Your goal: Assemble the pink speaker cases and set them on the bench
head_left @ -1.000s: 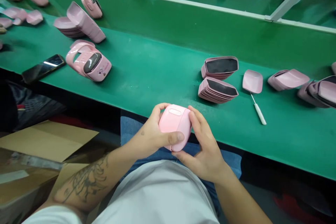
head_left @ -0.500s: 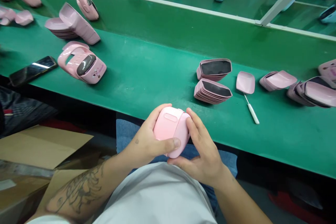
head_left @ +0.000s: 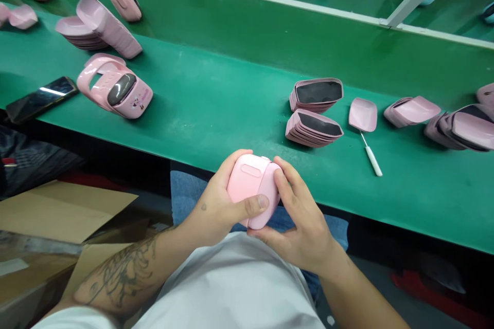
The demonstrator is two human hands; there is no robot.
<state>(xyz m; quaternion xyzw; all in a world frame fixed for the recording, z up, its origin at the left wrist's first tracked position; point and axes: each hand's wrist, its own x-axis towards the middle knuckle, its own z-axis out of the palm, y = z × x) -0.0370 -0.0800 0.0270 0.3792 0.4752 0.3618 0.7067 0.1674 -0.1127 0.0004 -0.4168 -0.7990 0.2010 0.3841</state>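
Between my two hands, over my lap at the bench's near edge, is a rounded pink plastic case [head_left: 247, 180] with a seam across it and a slot-shaped recess on one face. My left hand [head_left: 227, 203] wraps its left side, the thumb lying across the seam. On the right side, my right hand [head_left: 303, 221] grips the paler end piece with fingertips at the top and thumb underneath. The undersides of the case and some fingers are hidden. Beyond it on the bench sit two stacks of pink shells with dark insides, the nearer stack [head_left: 313, 129] and the farther stack [head_left: 316, 95].
A white-handled screwdriver [head_left: 373, 160] lies by a single pink cover [head_left: 363, 114] on the green bench [head_left: 216, 97]. More pink parts [head_left: 412, 111] are at right. At left are a handled pink case [head_left: 118, 87], a phone [head_left: 42, 97] and stacked covers [head_left: 98, 25]. An open carton [head_left: 57, 211] stands below.
The view has shifted slightly, so the bench items sit a little higher in the picture. Both hands keep their grip on the pink case; my left thumb has slid slightly right.
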